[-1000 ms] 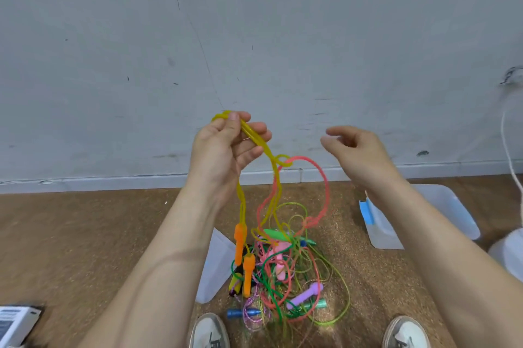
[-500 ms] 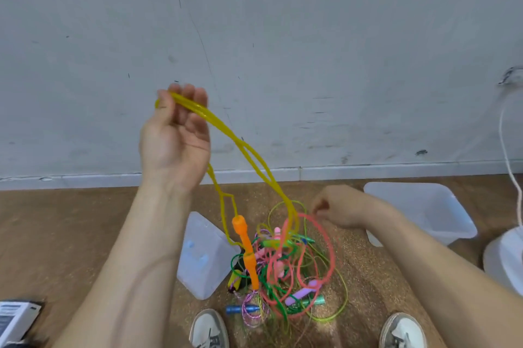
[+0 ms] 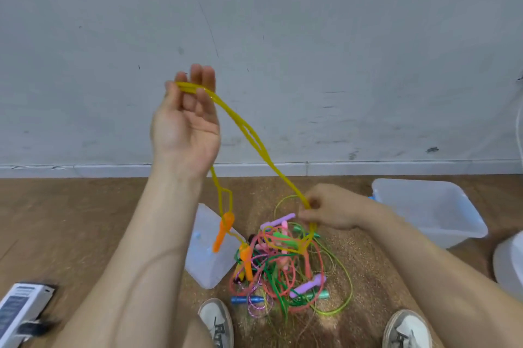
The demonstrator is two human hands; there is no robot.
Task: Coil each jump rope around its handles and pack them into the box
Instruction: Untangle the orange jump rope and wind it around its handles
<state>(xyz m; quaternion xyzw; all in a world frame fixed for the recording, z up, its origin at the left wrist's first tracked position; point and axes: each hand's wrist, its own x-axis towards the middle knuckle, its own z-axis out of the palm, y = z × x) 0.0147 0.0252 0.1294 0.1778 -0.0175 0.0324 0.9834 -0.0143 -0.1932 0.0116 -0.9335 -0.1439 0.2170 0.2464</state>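
The clear plastic box (image 3: 427, 214) sits on the floor just past the right hand's knuckles, open side up. The lid (image 3: 208, 260) lies below the left wrist, just beside the rope pile (image 3: 285, 271). That pile is right under the right hand's fingers, a tangle of pink, green, lime and purple cords with lilac, pink, teal and blue handles poking out every which way. The yellow rope (image 3: 249, 132) is the one in play: see-through, doubled up into a few strands. Its top bend is hooked over the left hand (image 3: 185, 127), which is up in front of the wall, palm toward the camera, fingers (image 3: 202, 79) curled over the strands and thumb pressed on them. From there it runs on a long slant down and to the right into the right hand (image 3: 331, 210), whose fingers are clenched round it in a pinch just above the pile, and a loop hangs below that fist into the tangle. The other strands drop almost straight down from behind the left wrist to the upper orange handle (image 3: 223, 230) and the lower orange handle (image 3: 245, 261). Both hang thin end down, slightly tilted, the lower one against the pile.
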